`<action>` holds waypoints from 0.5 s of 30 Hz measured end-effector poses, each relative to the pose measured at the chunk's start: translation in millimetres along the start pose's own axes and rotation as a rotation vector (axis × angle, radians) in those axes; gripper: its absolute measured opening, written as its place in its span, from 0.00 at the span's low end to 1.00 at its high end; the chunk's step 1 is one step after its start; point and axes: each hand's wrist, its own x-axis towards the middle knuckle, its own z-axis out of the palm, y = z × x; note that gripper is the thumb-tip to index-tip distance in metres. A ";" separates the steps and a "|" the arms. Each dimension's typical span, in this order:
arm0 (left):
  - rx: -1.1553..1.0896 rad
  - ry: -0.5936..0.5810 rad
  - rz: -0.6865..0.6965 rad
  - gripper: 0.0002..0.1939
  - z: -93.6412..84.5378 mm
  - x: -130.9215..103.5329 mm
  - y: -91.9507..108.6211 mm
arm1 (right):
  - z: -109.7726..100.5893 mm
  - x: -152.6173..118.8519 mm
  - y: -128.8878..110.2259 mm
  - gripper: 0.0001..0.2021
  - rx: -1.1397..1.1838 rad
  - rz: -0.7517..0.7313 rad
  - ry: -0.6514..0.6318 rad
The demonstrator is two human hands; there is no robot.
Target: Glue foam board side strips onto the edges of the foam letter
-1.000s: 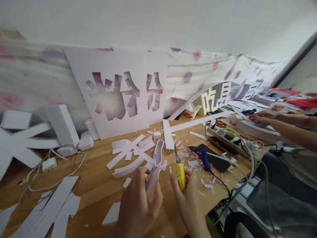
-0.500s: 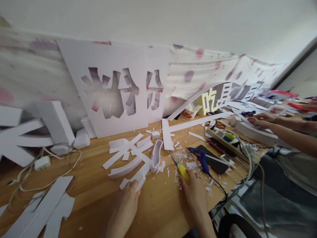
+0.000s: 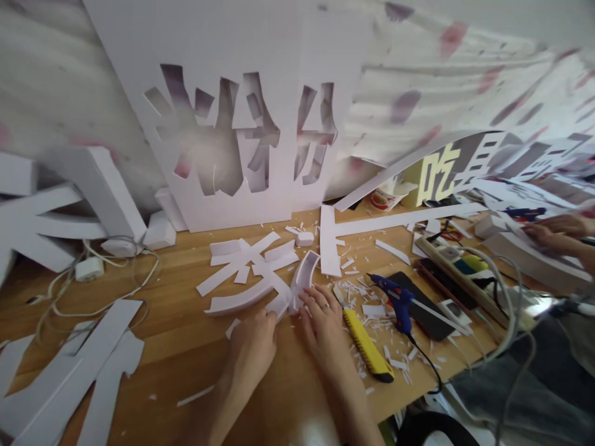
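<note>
A: Your left hand (image 3: 253,347) lies palm down on the wooden table (image 3: 186,347), fingers loosely spread, tips touching the near end of the white foam letter (image 3: 248,272). It grips nothing.

B: And your right hand (image 3: 323,322)?

A: Just beside the left, also flat and unclenched. Its fingertips (image 3: 307,295) press the lower end of the curved foam strip (image 3: 304,279), which stands on edge against the letter's right side. So the letter sits just beyond both your hands, the strip between them.

B: Further right?

A: The yellow utility knife (image 3: 367,341) lies free on the table, close to your right wrist, among white scraps (image 3: 372,310). Past it, a blue glue gun (image 3: 395,297) rests beside a black phone (image 3: 425,306). At the far right edge, another person's hand (image 3: 555,229) rests on white board.
</note>
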 end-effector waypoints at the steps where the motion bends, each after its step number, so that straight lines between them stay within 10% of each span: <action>1: -0.002 -0.009 0.000 0.15 -0.1 2.1 0.8 | 2.1 -0.1 2.2 0.13 -0.011 -0.009 -0.008; 15: -0.047 -0.196 0.094 0.21 0.5 20.8 7.1 | 2.3 -1.5 5.2 0.10 0.017 -0.039 -0.190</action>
